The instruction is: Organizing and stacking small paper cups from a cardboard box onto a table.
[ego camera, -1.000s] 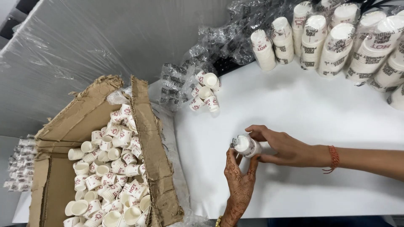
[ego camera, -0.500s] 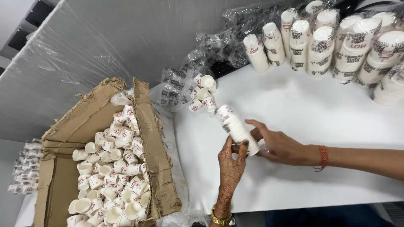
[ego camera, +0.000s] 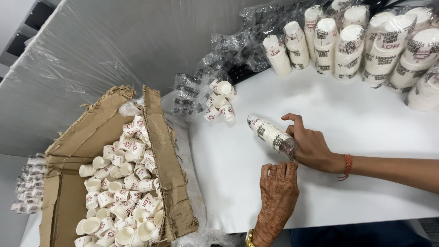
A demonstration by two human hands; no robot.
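White paper cups in a wrapped sleeve lie on their side mid-counter, the right hand closing its grip around the sleeve's near end. The left hand rests flat near the counter's front edge, just below the sleeve, holding nothing. Loose cups cluster by the left edge; wrapped stacks line the back.

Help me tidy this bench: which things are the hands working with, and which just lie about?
In hand:
- wrapped cup stack, lying on the white table, held by the right hand
- left hand, beside its clear wrap end

Lying about:
- cardboard box of loose cups
- small cup pile
- wrapped stacks at the back
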